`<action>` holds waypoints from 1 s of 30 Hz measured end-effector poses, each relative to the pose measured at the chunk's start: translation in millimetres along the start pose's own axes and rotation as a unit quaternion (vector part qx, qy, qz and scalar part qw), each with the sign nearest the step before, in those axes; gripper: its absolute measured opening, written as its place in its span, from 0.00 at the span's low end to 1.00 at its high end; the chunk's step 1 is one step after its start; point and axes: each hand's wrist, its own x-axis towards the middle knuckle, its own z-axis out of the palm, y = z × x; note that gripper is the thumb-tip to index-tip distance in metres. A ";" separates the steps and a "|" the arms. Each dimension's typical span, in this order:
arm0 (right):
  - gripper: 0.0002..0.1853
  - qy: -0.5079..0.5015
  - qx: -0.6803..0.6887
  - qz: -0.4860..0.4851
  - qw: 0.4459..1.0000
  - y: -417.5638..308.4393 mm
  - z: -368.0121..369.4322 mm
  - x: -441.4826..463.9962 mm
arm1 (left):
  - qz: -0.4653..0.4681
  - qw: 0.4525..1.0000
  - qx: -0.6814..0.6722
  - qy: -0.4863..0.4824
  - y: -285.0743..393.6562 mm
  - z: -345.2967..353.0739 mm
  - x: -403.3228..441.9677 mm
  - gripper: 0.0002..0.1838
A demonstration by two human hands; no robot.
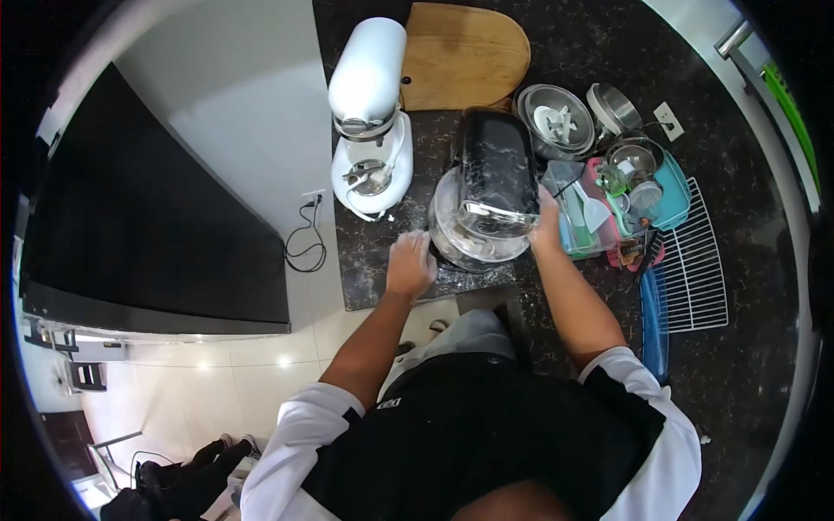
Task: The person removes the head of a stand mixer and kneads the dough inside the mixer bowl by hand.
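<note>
A black stand mixer [499, 161], dusted with white powder, stands on the dark counter with a large clear bowl [452, 234] under its head. My right hand [546, 219] is against the right side of the mixer head and bowl; its fingers are partly hidden behind them. My left hand [412, 262], whitened with powder, lies on the counter just left of the bowl, its fingers close together and bent toward the bowl's edge. White powder is scattered on the counter around the bowl. What the bowl holds is hard to make out.
A white stand mixer [369, 95] stands at the left, by a wooden board [465, 54]. Metal bowls [556, 122], a tub of utensils [586, 213], a teal container [671, 195] and a wire rack [697, 278] are at the right. Another person [187, 478] is at the lower left.
</note>
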 end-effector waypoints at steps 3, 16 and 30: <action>0.17 0.011 -0.024 0.031 0.999 6.3 3.3 1.4 | -0.021 0.999 -0.009 0.038 1.6 -3.2 4.4 0.25; 0.17 0.026 0.118 0.047 0.992 13.9 10.0 7.5 | 0.042 0.996 0.034 0.067 16.6 -19.7 8.5 0.42; 0.12 0.049 0.102 0.015 0.993 44.3 15.0 12.3 | 0.039 0.999 0.005 -0.027 15.1 -6.2 9.2 0.51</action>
